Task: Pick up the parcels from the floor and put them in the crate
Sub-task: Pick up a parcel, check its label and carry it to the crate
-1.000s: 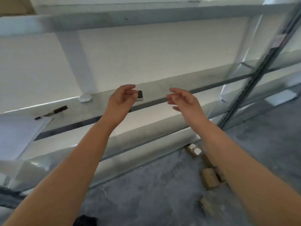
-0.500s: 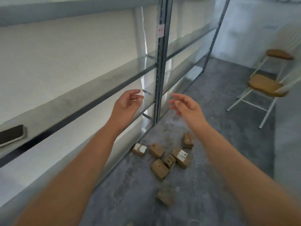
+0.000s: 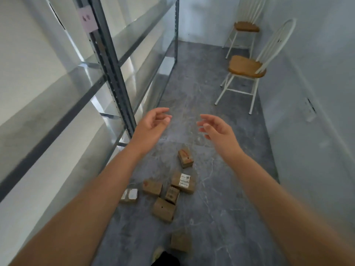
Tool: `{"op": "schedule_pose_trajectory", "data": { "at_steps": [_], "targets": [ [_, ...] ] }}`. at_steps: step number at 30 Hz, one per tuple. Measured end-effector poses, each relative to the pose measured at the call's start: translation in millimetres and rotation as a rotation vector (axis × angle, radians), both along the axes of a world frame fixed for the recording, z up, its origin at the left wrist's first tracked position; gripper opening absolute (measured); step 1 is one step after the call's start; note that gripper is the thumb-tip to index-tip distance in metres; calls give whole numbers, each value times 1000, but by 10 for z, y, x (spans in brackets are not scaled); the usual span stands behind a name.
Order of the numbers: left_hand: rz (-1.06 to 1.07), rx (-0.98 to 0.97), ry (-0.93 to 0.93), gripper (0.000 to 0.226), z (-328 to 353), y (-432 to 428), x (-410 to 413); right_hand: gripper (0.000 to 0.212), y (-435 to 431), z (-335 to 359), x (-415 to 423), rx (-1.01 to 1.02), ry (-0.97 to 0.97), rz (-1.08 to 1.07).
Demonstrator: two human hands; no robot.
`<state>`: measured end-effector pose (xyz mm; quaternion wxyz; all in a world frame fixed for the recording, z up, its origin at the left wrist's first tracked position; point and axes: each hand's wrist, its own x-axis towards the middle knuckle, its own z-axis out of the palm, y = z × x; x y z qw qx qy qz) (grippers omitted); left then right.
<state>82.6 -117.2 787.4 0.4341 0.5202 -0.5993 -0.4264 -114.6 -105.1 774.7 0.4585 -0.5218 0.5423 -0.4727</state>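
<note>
Brown cardboard parcels [image 3: 164,209] lie scattered on the grey floor [image 3: 221,217] in the lower centre of the frame, seven in all, and neither hand is touching one. Five bunch close together, and among them the labelled parcel [image 3: 183,182] shows a white sticker on top. One lone parcel [image 3: 185,158] sits apart, further up the frame. Another blurred parcel [image 3: 180,241] lies near the bottom edge, just beside the tip of a shoe [image 3: 158,253].

Both bare arms reach forward above the pile. The left hand [image 3: 151,125] hangs mid-frame with its fingers loosely curved and holding nothing. The right hand [image 3: 217,129] faces it, palm turned inward, fingers spread and relaxed, also carrying nothing.

Along the left side runs a metal shelving rack [image 3: 109,60], its upright bearing a small pale tag. At upper right, two white chairs with wooden seats, the near chair [image 3: 247,67] and the far chair [image 3: 246,27], stand against the pale wall.
</note>
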Motion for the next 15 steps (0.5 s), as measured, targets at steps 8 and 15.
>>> {"op": "schedule_pose_trajectory", "data": {
  "at_steps": [8, 15],
  "targets": [
    [-50, 99, -57, 27, -1294, -718, -281, 23, -636, -1227, -356, 99, 19, -73],
    [-6, 216, -75, 31, -3847, -1235, -468, 25, -1089, -3733, -690, 163, 68, -127]
  ]
}}
